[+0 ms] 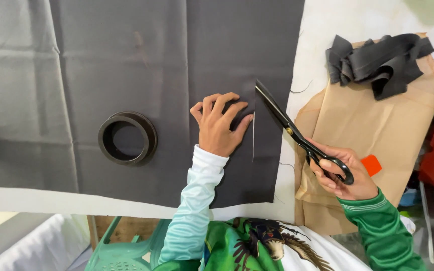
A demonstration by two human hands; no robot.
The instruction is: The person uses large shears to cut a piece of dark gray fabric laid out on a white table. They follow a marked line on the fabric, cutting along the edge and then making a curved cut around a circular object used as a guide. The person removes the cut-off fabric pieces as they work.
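A large dark grey cloth (126, 60) lies flat across the table. My left hand (219, 125) presses on it with fingers spread, just left of a straight cut (253, 135) that runs up from the near edge. My right hand (340, 173) grips the handles of black scissors (287, 125). The blades are closed or nearly so, and their tip sits at the top of the cut. A narrow strip of cloth (267, 165) lies to the right of the cut.
A black ring-shaped weight (127, 138) rests on the cloth to the left. Brown paper sheets (377, 115) lie at the right with a pile of dark cloth scraps (377, 60) and an orange piece (371, 164). A green plastic chair (121, 251) stands below the table edge.
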